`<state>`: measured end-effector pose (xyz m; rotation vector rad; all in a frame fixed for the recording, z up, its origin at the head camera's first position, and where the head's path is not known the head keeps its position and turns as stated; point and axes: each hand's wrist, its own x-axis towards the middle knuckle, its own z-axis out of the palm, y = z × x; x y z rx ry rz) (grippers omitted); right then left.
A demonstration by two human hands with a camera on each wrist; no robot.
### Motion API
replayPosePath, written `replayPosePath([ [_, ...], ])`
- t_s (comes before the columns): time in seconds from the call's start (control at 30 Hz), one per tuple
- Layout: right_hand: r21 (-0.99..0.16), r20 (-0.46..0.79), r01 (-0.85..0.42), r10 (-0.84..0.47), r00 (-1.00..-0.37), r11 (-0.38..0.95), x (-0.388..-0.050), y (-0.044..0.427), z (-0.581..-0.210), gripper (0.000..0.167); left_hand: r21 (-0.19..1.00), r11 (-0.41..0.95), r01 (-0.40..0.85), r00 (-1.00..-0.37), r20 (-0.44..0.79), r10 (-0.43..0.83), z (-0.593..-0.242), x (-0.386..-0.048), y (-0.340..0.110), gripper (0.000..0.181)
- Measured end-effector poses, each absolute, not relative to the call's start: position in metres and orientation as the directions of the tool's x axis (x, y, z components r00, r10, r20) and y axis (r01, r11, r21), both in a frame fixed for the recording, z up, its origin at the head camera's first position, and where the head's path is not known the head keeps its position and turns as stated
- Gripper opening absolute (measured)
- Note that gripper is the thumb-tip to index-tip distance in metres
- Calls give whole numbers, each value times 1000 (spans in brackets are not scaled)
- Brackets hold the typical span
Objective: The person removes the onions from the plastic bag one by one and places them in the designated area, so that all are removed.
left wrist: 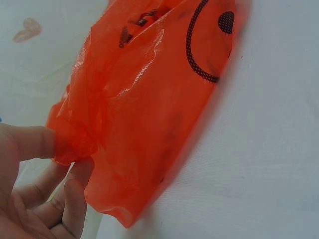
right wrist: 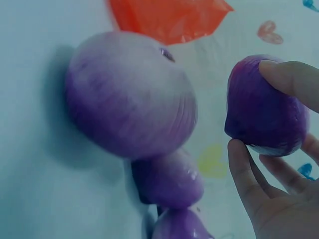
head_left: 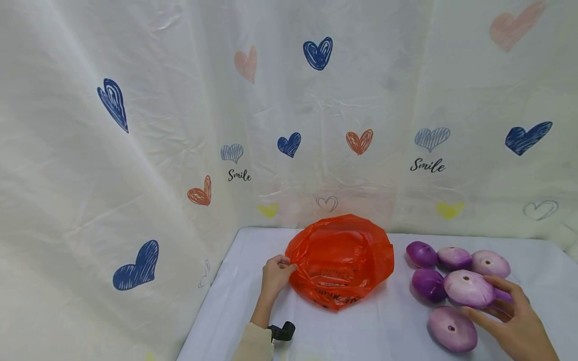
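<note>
My left hand [head_left: 276,277] pinches the gathered left edge of a red plastic bag [head_left: 340,260]. In the left wrist view, the thumb and fingers hold the bunched film, and black print shows on the bag. The bag's mouth is spread open toward me. At the right, my right hand [head_left: 519,316] grips a purple onion [head_left: 469,289] between thumb and fingers. In the right wrist view this onion [right wrist: 266,107] appears held apart from the others, its pointed tip turned toward the fingers. Another onion [head_left: 452,329] lies on the table just below the right hand's thumb.
Several more purple onions [head_left: 453,258] cluster behind the held one on the white-covered table [head_left: 361,333]. A white curtain [head_left: 180,100] printed with hearts hangs behind and to the left. A black device [head_left: 282,331] is on the left wrist.
</note>
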<state>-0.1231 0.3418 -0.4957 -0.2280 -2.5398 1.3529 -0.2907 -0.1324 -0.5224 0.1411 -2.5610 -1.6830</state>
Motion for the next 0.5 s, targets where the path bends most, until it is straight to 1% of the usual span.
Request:
replayPosePath([
  [0.13,-857,121,55,304,-945,512,-118,350,-501,85,919,393,-34,-993,13,-117,-522,-291,-132,14],
  [0.37,-857,165,38,343,-925,515,-115,360,-511,87,914,404,-27,-993,22,-117,-521,-290,-132,14],
  [0.5,-868,121,68,343,-932,491,-114,365,-515,84,915,402,-30,-993,20,-119,-521,-290,-133,14],
])
